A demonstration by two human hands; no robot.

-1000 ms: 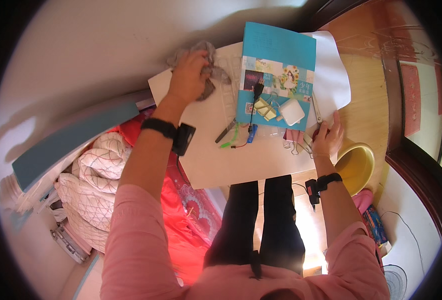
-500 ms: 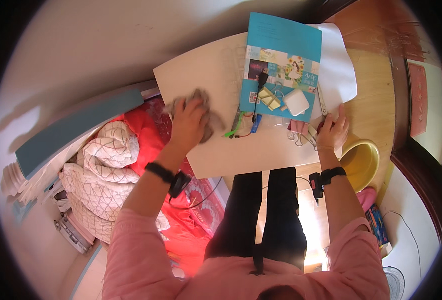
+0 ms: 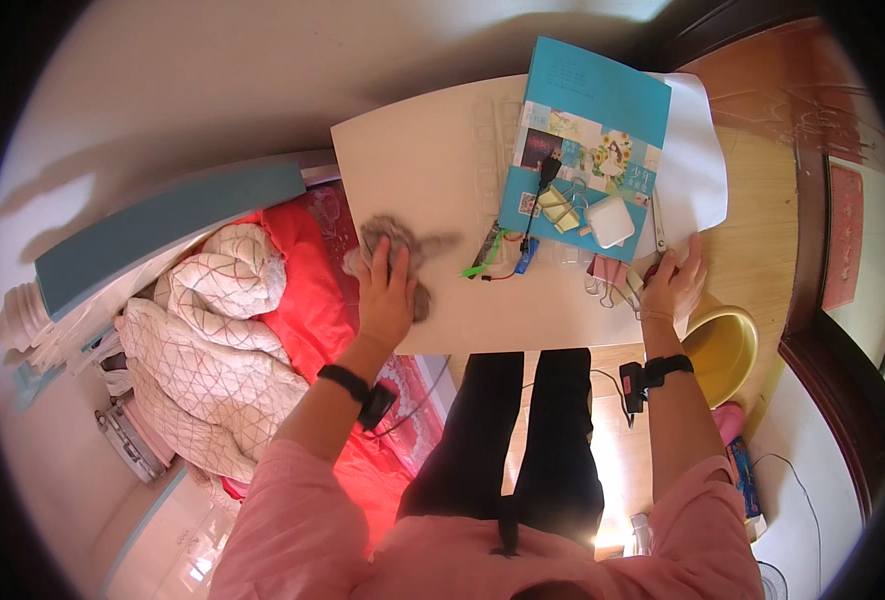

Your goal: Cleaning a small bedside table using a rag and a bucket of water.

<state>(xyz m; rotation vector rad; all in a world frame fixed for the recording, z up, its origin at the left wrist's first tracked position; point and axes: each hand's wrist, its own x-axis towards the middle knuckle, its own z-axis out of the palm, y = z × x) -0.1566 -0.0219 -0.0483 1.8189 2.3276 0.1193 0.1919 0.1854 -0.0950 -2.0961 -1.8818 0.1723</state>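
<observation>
A crumpled grey cloth [image 3: 381,232] lies on the left part of the white tabletop [image 3: 433,130]. My left hand [image 3: 388,295] presses down on it, fingers over the fabric; the cloth's edges are blurred. At the table's right front edge rests my right hand [image 3: 675,285], fingers bent and slightly apart. Close to its fingertips are a slim metal tool [image 3: 660,228], its lower end hidden, and some binder clips [image 3: 613,280], one of them pink. A blue book [image 3: 595,85] lies farther back, bearing a white charger plug [image 3: 610,222], a yellowish binder clip [image 3: 560,208] and a black cable [image 3: 546,175].
Green and blue small wired parts [image 3: 526,255] lie by the book's lower edge. A clear plastic tray [image 3: 491,150] is left of it. Below the table's right side stands a yellow basin [image 3: 723,350]. A bed with a quilt [image 3: 213,370] and red cloth [image 3: 308,270] adjoins the left.
The whole view has shifted, with the table appearing farther right and lower. My left hand has moved with the grey cloth over the tabletop. My right hand stays at the table's edge.
</observation>
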